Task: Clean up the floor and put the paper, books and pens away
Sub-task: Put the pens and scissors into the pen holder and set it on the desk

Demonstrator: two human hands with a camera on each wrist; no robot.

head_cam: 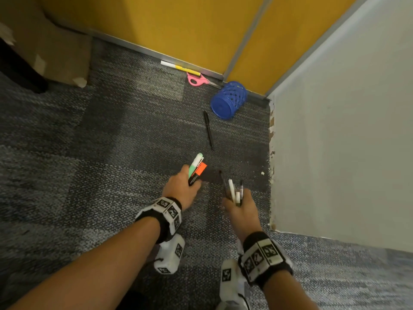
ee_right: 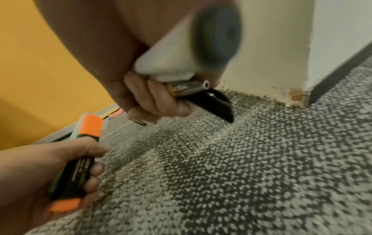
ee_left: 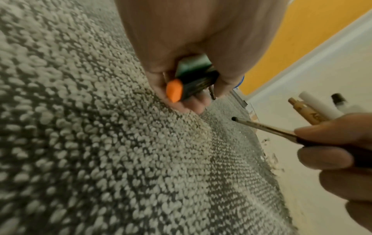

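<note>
My left hand (head_cam: 182,186) grips an orange highlighter (head_cam: 199,170) and a green-and-white marker (head_cam: 194,164) just above the carpet; the same highlighter (ee_right: 86,143) shows in the right wrist view. My right hand (head_cam: 240,205) holds a bundle of pens (head_cam: 233,191), among them a white one, a tan one (ee_left: 306,112) and a thin dark one (ee_left: 261,126). A black pen (head_cam: 208,129) lies on the carpet ahead of both hands. A blue mesh pen cup (head_cam: 229,99) lies on its side near the corner. A yellow-and-white marker (head_cam: 180,68) lies along the yellow wall.
Pink-handled scissors (head_cam: 199,79) lie by the wall between the marker and the cup. A cardboard box (head_cam: 51,52) stands at the far left. A white wall (head_cam: 339,142) with a chipped lower edge closes the right side. Grey carpet (head_cam: 111,142) covers the floor.
</note>
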